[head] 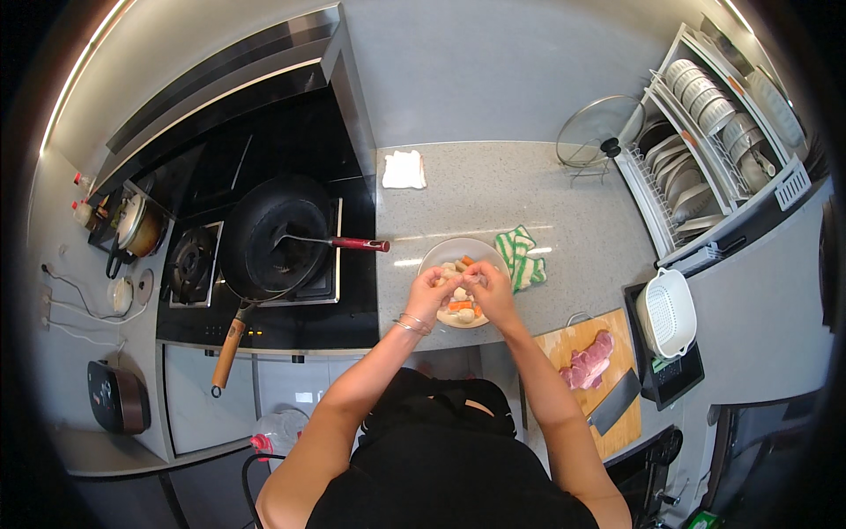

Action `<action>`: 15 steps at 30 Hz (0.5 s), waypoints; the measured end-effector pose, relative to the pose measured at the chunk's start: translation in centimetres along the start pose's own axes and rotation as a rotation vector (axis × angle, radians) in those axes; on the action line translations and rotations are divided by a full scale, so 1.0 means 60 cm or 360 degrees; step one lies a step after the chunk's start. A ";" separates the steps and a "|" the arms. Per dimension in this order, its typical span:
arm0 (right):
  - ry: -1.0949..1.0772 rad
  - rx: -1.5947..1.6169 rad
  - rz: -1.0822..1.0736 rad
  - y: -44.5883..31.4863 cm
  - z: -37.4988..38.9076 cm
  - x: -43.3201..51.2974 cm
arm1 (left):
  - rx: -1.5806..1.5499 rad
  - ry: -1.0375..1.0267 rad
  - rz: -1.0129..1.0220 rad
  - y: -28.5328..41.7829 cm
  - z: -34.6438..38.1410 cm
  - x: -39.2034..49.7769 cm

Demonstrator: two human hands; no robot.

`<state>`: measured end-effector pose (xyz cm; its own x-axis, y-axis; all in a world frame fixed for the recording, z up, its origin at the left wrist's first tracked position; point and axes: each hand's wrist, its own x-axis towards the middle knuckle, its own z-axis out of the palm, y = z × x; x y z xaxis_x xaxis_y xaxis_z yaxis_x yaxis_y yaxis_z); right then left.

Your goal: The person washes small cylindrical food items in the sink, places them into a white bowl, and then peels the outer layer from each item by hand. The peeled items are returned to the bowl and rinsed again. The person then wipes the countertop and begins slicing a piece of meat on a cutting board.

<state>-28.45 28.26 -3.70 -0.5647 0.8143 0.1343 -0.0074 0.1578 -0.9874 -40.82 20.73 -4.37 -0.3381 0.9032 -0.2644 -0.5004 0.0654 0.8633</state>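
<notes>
My left hand (429, 288) and my right hand (489, 288) meet above a pale round bowl (433, 253) at the counter's front edge. Between their fingertips is a small whitish piece (464, 278), mostly hidden and too small to name. Orange carrot pieces (461, 305) and pale chunks of food (465, 316) lie in the bowl beneath. Thin bangles circle my left wrist. Just right of the bowl, a green-and-white striped cloth (521, 258) lies crumpled on the counter.
Left, a black wok (274, 244) holding a red-handled utensil (357, 244) sits on the gas hob; its wooden handle (229, 354) overhangs the front. Right, a cutting board (621, 324) carries raw meat (588, 360) and a cleaver (615, 402). Beyond stand a white colander (669, 314) and a dish rack (638, 192).
</notes>
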 end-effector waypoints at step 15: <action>-0.0178 0.0346 0.0619 0.020 -0.025 0.009 | 0.0133 -0.0308 -0.0144 0.011 -0.005 0.002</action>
<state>-27.53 29.75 -4.66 -0.6453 0.7227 -0.2476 0.0566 -0.2780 -0.9589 -41.41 20.75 -3.96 -0.1316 0.9561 -0.2616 -0.4514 0.1772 0.8746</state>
